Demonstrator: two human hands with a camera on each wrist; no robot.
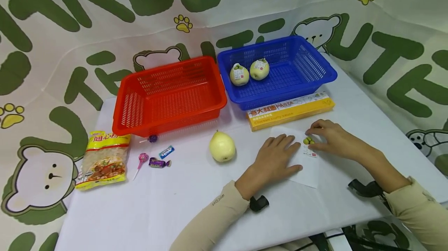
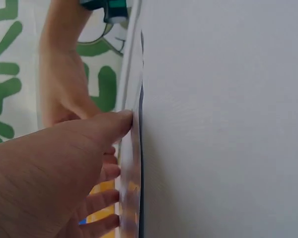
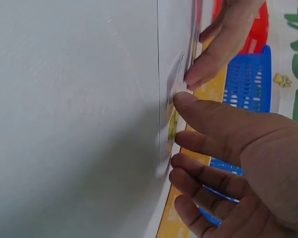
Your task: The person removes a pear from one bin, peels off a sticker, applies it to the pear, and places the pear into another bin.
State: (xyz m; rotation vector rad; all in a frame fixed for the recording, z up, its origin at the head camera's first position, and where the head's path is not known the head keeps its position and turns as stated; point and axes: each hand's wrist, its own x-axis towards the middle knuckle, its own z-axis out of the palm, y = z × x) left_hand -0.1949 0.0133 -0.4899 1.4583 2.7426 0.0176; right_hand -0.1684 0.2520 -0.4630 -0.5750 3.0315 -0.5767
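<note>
- The white bag point(image 1: 303, 165) with the fruit label lies flat on the table point(image 1: 175, 204), just in front of the yellow pasta box point(image 1: 290, 112).
- Looks thin, floppy and light, probably slick; best bet is pinching an edge.
- Left hand point(image 1: 276, 158) lies flat on it, fingers straight.
- Right hand point(image 1: 330, 136) touches the label end, fingertips loosely bent, gripping nothing as far as I can see.

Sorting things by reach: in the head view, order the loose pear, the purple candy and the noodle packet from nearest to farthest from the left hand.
From the left hand:
1. Loose pear, just to its left.
2. Purple candy, farther left, below the red basket.
3. Noodle packet, at the table's left edge.
</note>
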